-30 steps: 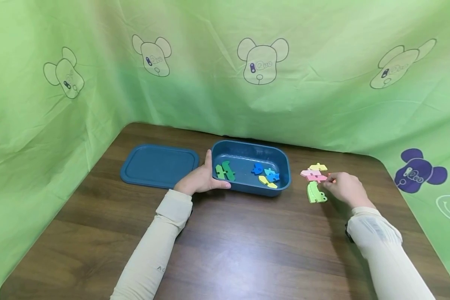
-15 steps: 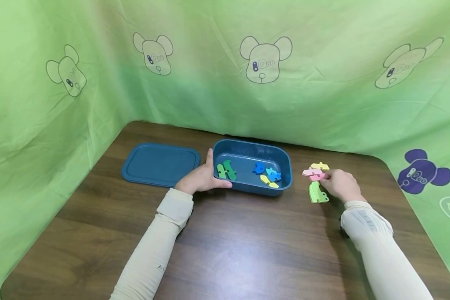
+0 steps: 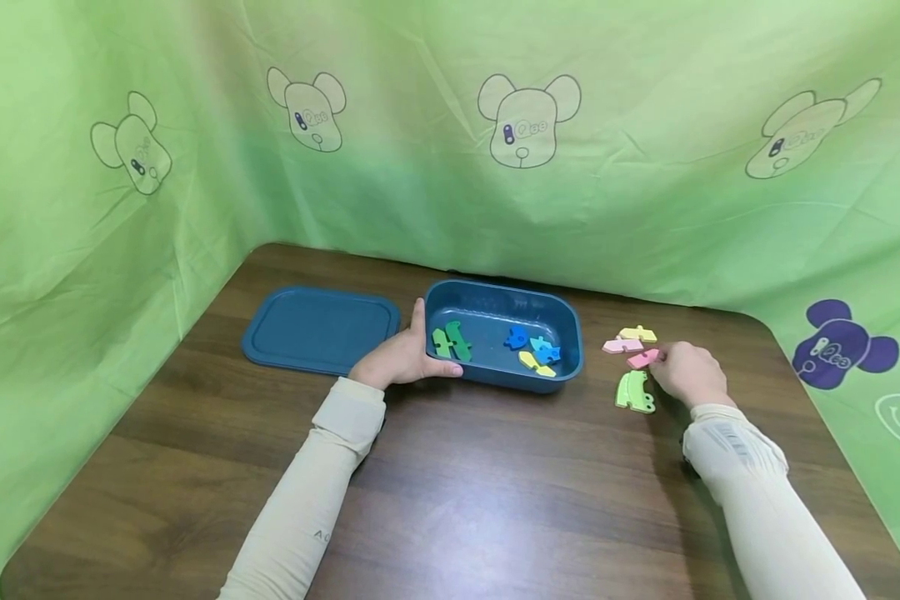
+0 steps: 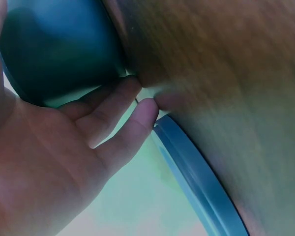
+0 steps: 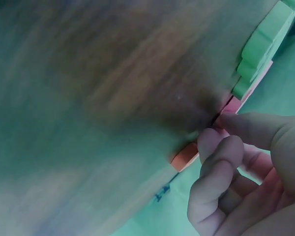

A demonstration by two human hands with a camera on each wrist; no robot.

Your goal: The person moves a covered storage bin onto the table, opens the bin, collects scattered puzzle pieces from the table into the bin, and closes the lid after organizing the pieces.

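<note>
While left hand (image 3: pixel 401 358) grips the blue box (image 3: pixel 562 371) wall, right hand (image 3: pixel 688 374) pinches a pink piece (image 3: pixel 642 359).
Green piece (image 3: pixel 633 392) just below the pinch; 2 more pieces beyond it.

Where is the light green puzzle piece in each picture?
Head: light green piece lies on the table right of the blue box, just left of the right hand.
Left wrist: not in it.
Right wrist: top right corner.
Shared landmark: the pink piece the right hand pinches.
</note>
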